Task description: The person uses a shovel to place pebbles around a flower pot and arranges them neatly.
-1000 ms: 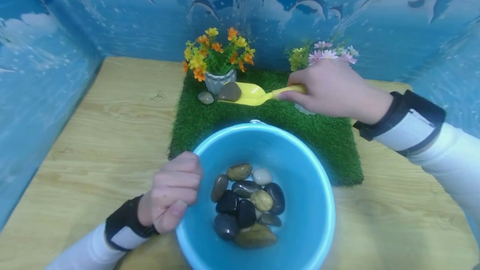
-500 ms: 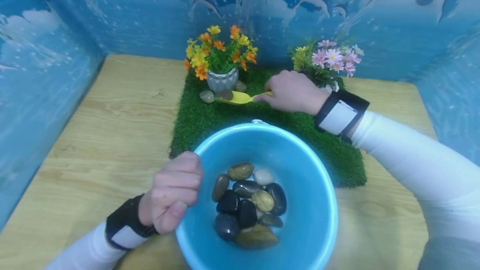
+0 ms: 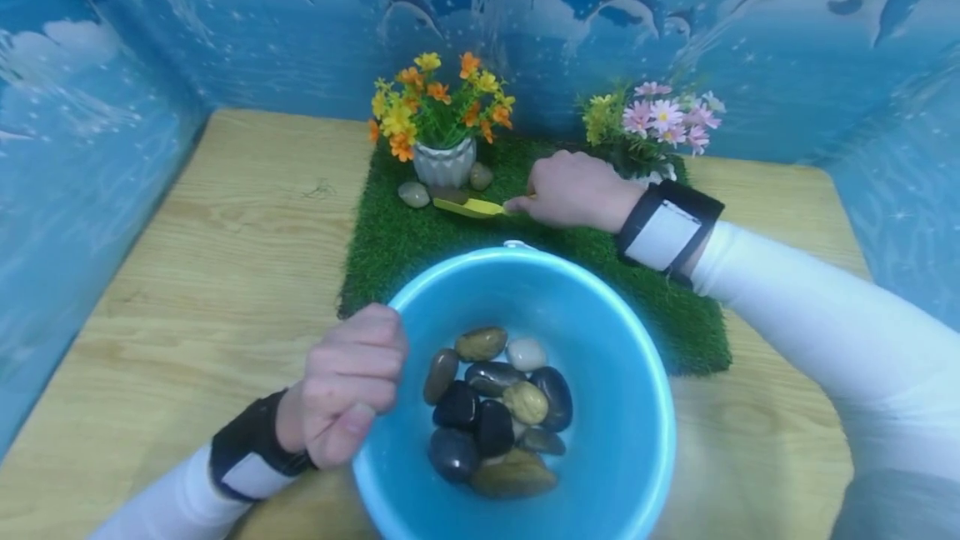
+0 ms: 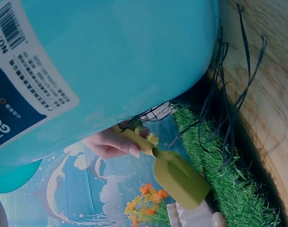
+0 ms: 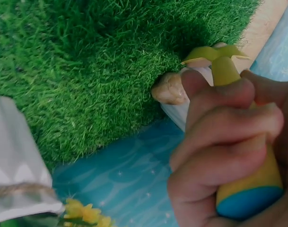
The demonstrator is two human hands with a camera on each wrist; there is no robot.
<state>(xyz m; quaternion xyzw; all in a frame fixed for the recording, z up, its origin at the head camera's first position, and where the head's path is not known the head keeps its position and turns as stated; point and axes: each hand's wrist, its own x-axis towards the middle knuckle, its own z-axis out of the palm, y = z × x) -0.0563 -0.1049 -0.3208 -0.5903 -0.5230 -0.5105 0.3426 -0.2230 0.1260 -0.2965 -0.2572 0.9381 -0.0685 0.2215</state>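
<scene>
My right hand (image 3: 573, 190) grips the handle of a yellow toy shovel (image 3: 474, 207), its fingers curled round it in the right wrist view. The tilted blade (image 4: 180, 179) is low over the grass mat, in front of the white flowerpot (image 3: 444, 163) with orange and yellow flowers. Against the blade's far edge lies a brown stone (image 3: 450, 194), partly hidden, between a grey stone (image 3: 414, 194) and a tan stone (image 3: 481, 177). My left hand (image 3: 354, 386) holds the left rim of a blue bucket (image 3: 633, 373). Several wet stones (image 3: 491, 407) are inside the bucket.
Under the flowerpots lies a green artificial grass mat (image 3: 382, 248) on a wooden table (image 3: 217, 273). Pink flowers (image 3: 666, 117) stand in a second pot at the back right. Dolphin-print walls (image 3: 525, 23) enclose the back and sides. Dark strands (image 4: 229, 94) hang by the bucket.
The right hand has moved left and down with the shovel. Its blade has tipped, and the brown stone has gone from the raised blade down beside the flowerpot. The left hand stays put.
</scene>
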